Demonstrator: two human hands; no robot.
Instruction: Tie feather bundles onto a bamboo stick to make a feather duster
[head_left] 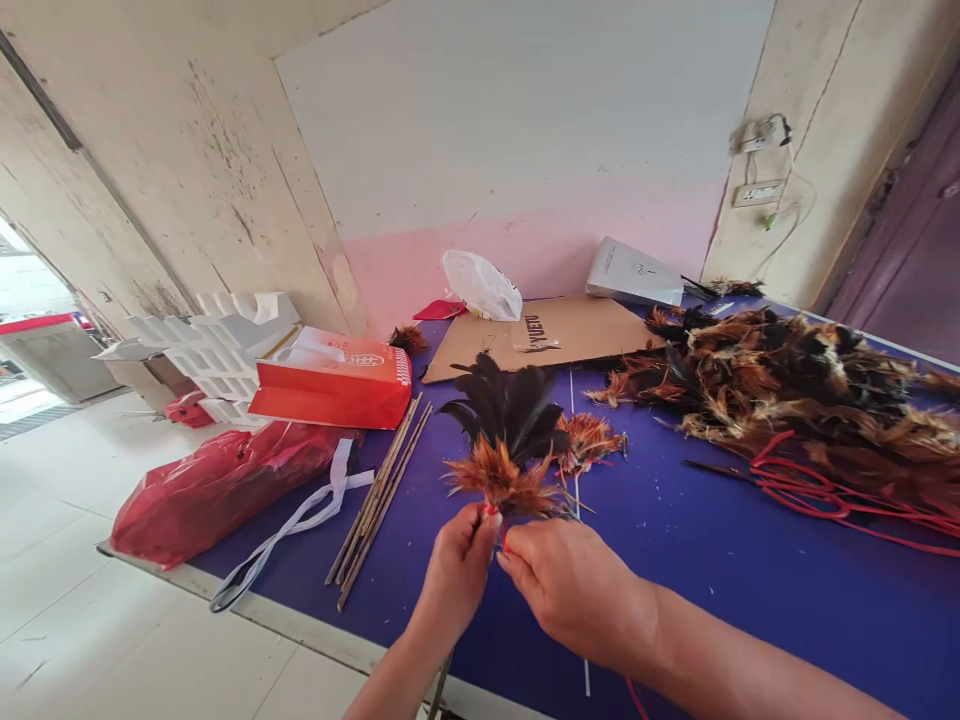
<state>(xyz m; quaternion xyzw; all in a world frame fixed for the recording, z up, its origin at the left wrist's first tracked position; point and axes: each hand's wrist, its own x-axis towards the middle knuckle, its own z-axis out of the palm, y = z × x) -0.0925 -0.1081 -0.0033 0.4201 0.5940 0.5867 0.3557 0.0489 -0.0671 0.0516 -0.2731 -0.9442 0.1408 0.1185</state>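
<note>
In the middle of the head view, a feather duster points away from me, with long black feathers above a ring of short orange-brown ones. My left hand is closed around its base, and a thin stick runs out below that hand. Red string wraps the feather base at my left thumb. Close beside it, my right hand is closed, with a bit of red string showing at its fingers. A loose length of red string hangs below my right forearm. Just beyond my right hand lies a small bunch of brown feathers.
On the blue table, a large feather heap, coiled red string and dark pointed scissors lie right. Left are thin sticks, a white strap, a red plastic bag and an orange-red bag. Flat cardboard lies behind.
</note>
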